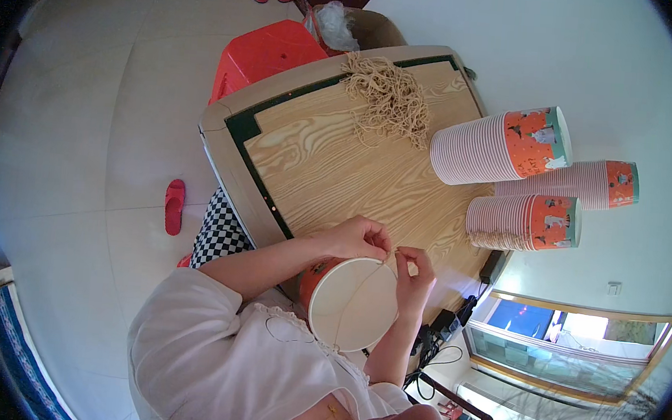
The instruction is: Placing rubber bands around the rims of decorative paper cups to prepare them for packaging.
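An orange paper bucket [376, 314] with a white inside rests against my front, its mouth turned up toward me. A thin tan string [356, 297] runs across the mouth from the near rim to the far rim. At the far rim, my left hand [363, 238] is closed in a pinch on the string. My right hand [414, 278] is closed beside it, thumb and fingertips together on the string at the same rim. The fingertips of both hands nearly meet. Any knot or hole there is too small to make out.
A heap of tan strings [390, 100] lies on the wood-grain table [330, 178]. Several stacked orange buckets [537, 140] lie at the right by the wall. A red stool [269, 56] stands beyond the table. Black cables [429, 348] hang at my right.
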`<state>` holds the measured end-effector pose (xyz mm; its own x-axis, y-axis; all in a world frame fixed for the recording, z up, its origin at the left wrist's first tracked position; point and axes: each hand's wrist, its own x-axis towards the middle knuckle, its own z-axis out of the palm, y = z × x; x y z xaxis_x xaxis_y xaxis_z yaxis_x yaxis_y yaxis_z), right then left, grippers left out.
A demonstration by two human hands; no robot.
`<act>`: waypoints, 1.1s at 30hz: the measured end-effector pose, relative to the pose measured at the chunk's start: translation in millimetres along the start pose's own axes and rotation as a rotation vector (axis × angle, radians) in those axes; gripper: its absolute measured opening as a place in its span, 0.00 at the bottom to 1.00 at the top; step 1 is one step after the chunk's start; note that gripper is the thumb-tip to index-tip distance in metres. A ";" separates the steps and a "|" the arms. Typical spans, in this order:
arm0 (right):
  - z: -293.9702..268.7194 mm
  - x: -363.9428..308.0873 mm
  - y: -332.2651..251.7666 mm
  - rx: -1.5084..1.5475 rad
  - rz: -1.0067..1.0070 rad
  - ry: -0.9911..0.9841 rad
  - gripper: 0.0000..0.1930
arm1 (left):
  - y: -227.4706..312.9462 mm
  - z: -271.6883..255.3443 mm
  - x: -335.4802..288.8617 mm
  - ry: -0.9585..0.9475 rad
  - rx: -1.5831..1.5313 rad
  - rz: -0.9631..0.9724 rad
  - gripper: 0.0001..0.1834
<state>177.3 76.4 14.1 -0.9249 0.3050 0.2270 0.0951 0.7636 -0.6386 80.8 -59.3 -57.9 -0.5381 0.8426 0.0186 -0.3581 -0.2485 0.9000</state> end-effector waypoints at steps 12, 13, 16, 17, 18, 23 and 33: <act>-1.0 2.9 2.7 0.039 -0.020 0.031 0.05 | -1.8 -0.9 0.8 0.006 0.055 -0.002 0.07; -1.6 3.2 3.6 0.039 -0.020 0.031 0.05 | -1.7 -1.2 0.7 -0.003 0.055 -0.005 0.07; -2.9 4.2 0.1 0.000 -0.034 0.015 0.06 | -1.5 -1.1 0.3 0.000 0.007 -0.007 0.07; -3.3 3.7 -5.1 0.022 -0.029 0.038 0.07 | -0.4 -0.6 -0.4 -0.001 0.007 -0.008 0.07; -4.2 4.0 -11.2 0.044 -0.025 0.059 0.08 | 2.8 0.0 -2.0 0.017 -0.012 -0.013 0.07; -10.8 1.2 -20.3 -0.050 -0.183 -0.040 0.11 | 1.3 0.0 -2.3 0.050 -0.027 -0.031 0.07; -5.8 9.9 -12.4 -0.045 -0.088 -0.143 0.08 | 0.8 2.4 -0.6 0.029 -0.046 -0.010 0.08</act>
<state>169.1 73.3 28.5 -0.9729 0.1544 0.1719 0.0249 0.8098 -0.5862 82.7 -58.8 -56.1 -0.5555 0.8315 -0.0038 -0.3983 -0.2621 0.8790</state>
